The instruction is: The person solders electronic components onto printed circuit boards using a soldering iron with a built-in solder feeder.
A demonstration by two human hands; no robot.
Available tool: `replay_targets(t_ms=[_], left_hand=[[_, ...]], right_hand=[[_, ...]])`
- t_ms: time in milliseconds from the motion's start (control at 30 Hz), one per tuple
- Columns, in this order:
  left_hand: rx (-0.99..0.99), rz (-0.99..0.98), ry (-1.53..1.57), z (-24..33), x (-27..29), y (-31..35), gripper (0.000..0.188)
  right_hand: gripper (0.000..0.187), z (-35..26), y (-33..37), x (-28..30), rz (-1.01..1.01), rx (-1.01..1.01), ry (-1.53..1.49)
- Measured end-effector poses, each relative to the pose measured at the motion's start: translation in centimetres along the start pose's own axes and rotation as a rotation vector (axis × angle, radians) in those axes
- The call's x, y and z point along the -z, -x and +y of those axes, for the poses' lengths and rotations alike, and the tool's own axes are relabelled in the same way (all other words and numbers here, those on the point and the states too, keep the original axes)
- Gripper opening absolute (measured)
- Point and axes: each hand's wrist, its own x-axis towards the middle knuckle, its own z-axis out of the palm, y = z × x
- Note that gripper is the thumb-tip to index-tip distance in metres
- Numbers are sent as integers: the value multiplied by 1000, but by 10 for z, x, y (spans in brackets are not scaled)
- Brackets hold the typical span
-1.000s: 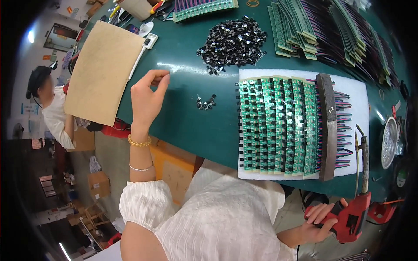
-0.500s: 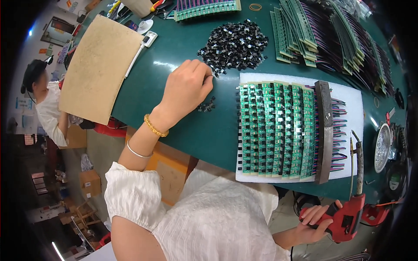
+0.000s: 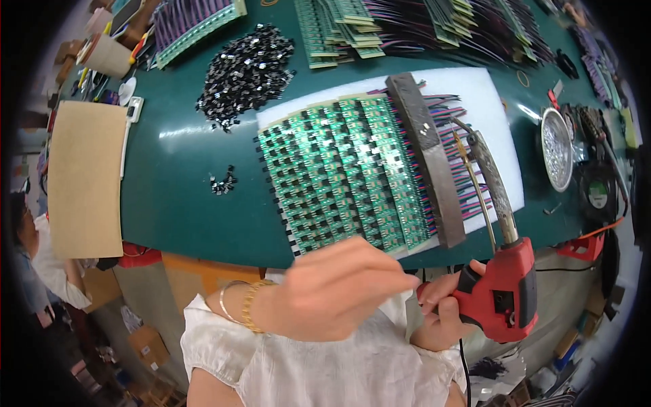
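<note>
My right hand is wrapped round the handle of a red soldering gun; its long metal tip and thin feed tube point away over the wires. In front of me my left hand, blurred by motion, has its fingers bunched together near the gun's grip; whatever they pinch is hidden. Rows of green circuit boards with small black parts along them lie on a white foam sheet. Across their wires rests a dark metal bar. A heap of small black components sits beyond, with a few loose ones nearer.
More green boards with wires are stacked at the back. A round metal dish stands at the right, by a black device. A tan board is at the left edge, with a co-worker beyond it.
My left hand has left the edge of the black component heap and come back toward my body, beside the soldering gun. The view has swung right, and the gun now appears higher over the foam.
</note>
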Motion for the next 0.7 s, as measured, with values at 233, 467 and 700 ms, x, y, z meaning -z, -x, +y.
replay_targets(t_ms=[233, 467, 700], left_hand=[[-191, 112, 24, -5, -57, 3, 34], [-371, 38, -167, -9, -53, -1, 38], [-426, -195, -366, -3, -37, -2, 39]], right_hand=[[61, -6, -2, -21, 217, -17, 103], [66, -4, -3, -7, 158, -71, 46], [65, -3, -1, -8, 182, -22, 182]])
